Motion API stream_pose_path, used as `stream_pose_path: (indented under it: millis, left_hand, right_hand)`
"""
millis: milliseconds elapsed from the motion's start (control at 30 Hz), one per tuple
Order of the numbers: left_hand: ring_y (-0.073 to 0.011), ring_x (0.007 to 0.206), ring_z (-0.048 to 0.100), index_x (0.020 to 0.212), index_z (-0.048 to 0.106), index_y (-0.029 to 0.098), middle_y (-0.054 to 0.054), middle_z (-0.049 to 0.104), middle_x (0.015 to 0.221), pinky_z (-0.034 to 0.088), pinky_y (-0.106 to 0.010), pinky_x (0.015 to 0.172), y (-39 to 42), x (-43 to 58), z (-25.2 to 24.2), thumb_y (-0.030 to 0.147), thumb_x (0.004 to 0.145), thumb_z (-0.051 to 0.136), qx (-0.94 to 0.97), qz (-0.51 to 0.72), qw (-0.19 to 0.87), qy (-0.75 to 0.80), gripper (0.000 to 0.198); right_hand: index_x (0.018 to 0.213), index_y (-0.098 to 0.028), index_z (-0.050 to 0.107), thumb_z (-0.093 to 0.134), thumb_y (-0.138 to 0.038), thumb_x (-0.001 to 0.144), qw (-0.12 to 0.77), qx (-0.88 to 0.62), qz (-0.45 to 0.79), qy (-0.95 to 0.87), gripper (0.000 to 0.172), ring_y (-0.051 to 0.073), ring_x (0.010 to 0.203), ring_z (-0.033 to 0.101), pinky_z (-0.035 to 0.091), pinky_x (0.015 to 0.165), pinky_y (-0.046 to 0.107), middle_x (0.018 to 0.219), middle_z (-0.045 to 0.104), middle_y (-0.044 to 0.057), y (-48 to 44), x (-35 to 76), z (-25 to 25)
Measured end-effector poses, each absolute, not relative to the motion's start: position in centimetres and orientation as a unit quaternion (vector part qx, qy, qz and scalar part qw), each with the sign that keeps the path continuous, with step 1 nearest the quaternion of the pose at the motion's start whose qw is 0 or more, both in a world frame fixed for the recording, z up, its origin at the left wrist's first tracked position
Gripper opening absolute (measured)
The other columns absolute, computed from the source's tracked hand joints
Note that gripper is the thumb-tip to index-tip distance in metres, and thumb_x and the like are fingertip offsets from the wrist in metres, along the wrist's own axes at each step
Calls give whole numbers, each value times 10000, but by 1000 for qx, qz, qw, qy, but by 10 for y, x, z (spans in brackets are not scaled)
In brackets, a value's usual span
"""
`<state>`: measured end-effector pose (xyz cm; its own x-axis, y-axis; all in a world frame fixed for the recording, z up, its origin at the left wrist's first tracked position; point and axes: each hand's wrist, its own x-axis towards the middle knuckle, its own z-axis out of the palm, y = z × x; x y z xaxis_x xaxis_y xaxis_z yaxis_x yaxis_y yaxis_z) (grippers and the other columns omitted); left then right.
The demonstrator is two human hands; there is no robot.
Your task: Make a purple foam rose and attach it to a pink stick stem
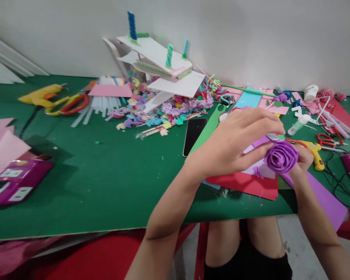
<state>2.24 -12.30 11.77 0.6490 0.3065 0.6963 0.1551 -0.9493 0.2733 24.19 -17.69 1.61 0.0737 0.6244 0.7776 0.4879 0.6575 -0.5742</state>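
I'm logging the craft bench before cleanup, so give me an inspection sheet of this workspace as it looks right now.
Surface: green table, strewn with paper scraps.
Job's things: purple foam rose above red sheet and purple sheet.
Clutter: black phone, heap of small foam flowers, white foam-board model, yellow glue gun, red scissors, paper cup, magenta box.
Grippers: left hand and right hand both grip the rose.
Cables: black cable at the right edge.
Surroundings: plain white wall; person's knees below the table.
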Motion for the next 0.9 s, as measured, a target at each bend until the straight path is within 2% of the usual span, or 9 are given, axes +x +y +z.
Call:
stream_pose_path:
  millis: [67, 167, 267, 400, 533, 700, 800, 900]
  left_hand:
    - [-179, 1063, 601, 953, 568, 263, -31, 665, 1117, 508, -368, 881, -121, 23, 116, 219, 891, 477, 889, 429, 87, 133, 119]
    - [-184, 1050, 582, 843, 538, 270, -6, 657, 1032, 514, -385, 872, -118, 29, 112, 181, 813, 537, 850, 521, 51, 69, 95]
    - [-191, 1025, 568, 813, 565, 261, 0, 650, 952, 512, -375, 849, -114, 35, 108, 217, 770, 618, 817, 574, -48, 28, 81]
    - [-189, 970, 581, 805, 595, 277, 20, 657, 847, 482, -383, 850, -114, 39, 106, 290, 793, 657, 806, 570, -149, 59, 65]
    - [-181, 998, 592, 867, 601, 309, 47, 680, 902, 462, -398, 913, -115, 35, 103, 333, 821, 648, 824, 541, -147, 88, 70]
    - [-197, 1101, 560, 943, 599, 333, 41, 670, 1041, 407, -467, 1006, -113, 33, 97, 343, 899, 544, 870, 462, -101, 138, 71]
    - [-175, 1099, 554, 918, 585, 325, 49, 664, 1054, 404, -432, 1001, -113, 35, 97, 305, 905, 541, 866, 467, -105, 143, 50]
    - [-155, 1089, 545, 882, 567, 318, 59, 659, 1041, 413, -389, 969, -114, 37, 98, 284, 876, 599, 852, 493, -123, 127, 47]
  right_hand:
    - [757, -248, 664, 594, -259, 865, 622, -424, 55, -656, 129, 113, 400, 503, 403, 409, 252, 516, 579, -48, -176, 242, 12]
    - [791, -249, 644, 564, -261, 892, 645, -430, 43, -630, 129, 95, 375, 455, 371, 392, 241, 526, 551, -56, -174, 239, 8]
    - [812, -247, 625, 539, -273, 915, 653, -437, 35, -617, 137, 93, 386, 458, 372, 398, 239, 562, 568, -50, -172, 237, 7]
    - [817, -240, 603, 531, -299, 929, 654, -444, 38, -611, 145, 87, 384, 454, 364, 396, 224, 538, 553, -62, -171, 236, 5]
    - [828, -233, 575, 504, -281, 945, 651, -447, 50, -611, 145, 78, 380, 444, 347, 385, 208, 553, 553, -67, -169, 239, 0]
    - [867, -229, 572, 482, -280, 950, 643, -452, 36, -617, 132, 89, 424, 473, 396, 439, 225, 582, 544, -57, -167, 242, -4]
    - [870, -233, 594, 539, -346, 915, 637, -448, 9, -627, 134, 110, 477, 506, 413, 467, 248, 620, 568, -37, -167, 245, -3]
    - [808, -242, 614, 634, -363, 845, 623, -447, -11, -642, 128, 120, 480, 483, 400, 470, 263, 601, 556, -41, -167, 248, -3]
